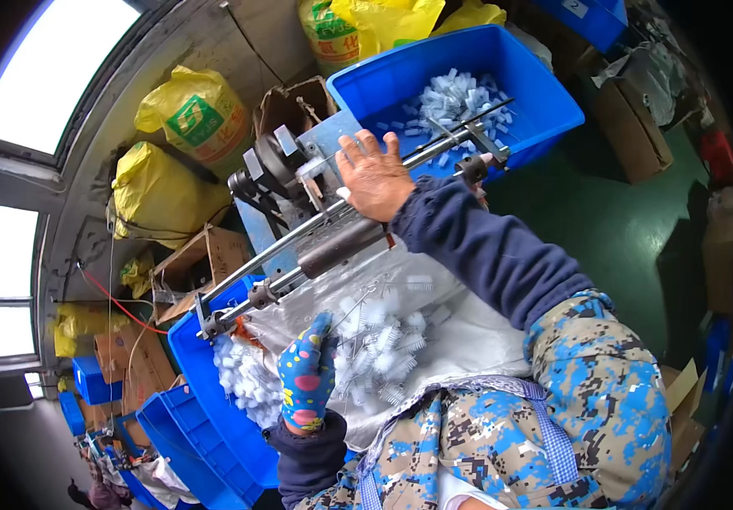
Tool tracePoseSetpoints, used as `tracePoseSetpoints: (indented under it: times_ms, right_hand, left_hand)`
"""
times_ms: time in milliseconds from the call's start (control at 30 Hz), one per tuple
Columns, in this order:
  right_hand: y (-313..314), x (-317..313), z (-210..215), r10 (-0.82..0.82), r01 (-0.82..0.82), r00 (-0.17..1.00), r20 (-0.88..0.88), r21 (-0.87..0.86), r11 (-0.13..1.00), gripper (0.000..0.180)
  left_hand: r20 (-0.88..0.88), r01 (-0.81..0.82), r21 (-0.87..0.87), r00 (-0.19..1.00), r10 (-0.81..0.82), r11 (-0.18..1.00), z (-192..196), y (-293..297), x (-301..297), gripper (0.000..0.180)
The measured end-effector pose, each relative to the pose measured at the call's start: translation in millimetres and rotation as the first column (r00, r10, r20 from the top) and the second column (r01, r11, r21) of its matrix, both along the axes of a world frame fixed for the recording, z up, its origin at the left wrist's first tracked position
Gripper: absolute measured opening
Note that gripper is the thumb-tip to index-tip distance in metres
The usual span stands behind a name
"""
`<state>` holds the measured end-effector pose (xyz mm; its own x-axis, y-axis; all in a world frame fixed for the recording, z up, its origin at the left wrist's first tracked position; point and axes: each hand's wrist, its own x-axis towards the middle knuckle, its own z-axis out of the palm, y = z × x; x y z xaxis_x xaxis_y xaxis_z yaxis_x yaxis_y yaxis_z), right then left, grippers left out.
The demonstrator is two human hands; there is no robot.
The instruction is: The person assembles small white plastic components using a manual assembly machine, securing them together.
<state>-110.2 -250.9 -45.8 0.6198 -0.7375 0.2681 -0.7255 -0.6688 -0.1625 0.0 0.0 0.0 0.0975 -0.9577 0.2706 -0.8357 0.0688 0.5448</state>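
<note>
My right hand (375,177), bare with fingers spread, reaches over the metal rails (286,246) of a bench machine (280,161). Its fingers lie near the machine's head; whether the palm presses on a rail is hidden. My left hand (305,378) wears a blue glove with coloured dots. Its fingers and thumb come together at the near end of a thin metal wire (354,308), which slants up to the right. Beside that hand, small clear-white bristled pieces (383,344) lie heaped on a white sheet (477,336) across my lap.
A blue bin (545,93) at the far right holds translucent short plastic pieces (460,102). More white pieces (247,378) fill a blue bin (192,340) at left. Yellow sacks (201,115) and cardboard boxes (213,255) line the wall. Green floor (605,229) shows at right.
</note>
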Motion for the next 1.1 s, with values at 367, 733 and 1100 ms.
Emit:
tracePoseSetpoints:
  times_ms: [367, 733, 1100]
  right_hand:
    - [23, 39, -4, 0.066, -0.061, 0.996, -0.066, 0.07, 0.996, 0.052]
    - [-42, -4, 16, -0.037, 0.04, 0.999, 0.033, -0.076, 0.996, 0.02]
    - [-18, -44, 51, 0.482, -0.438, 0.853, 0.198, -0.229, 0.869, 0.022]
  left_hand:
    - [0.062, -0.044, 0.099, 0.997, 0.038, 0.994, 1, 7, -8, 0.039]
    - [0.035, 0.006, 0.024, 0.999, -0.007, 1.0, -3, -12, -12, 0.031]
    - [-0.129, -0.156, 0.054, 0.978, 0.162, 0.986, -4, 2, 3, 0.035]
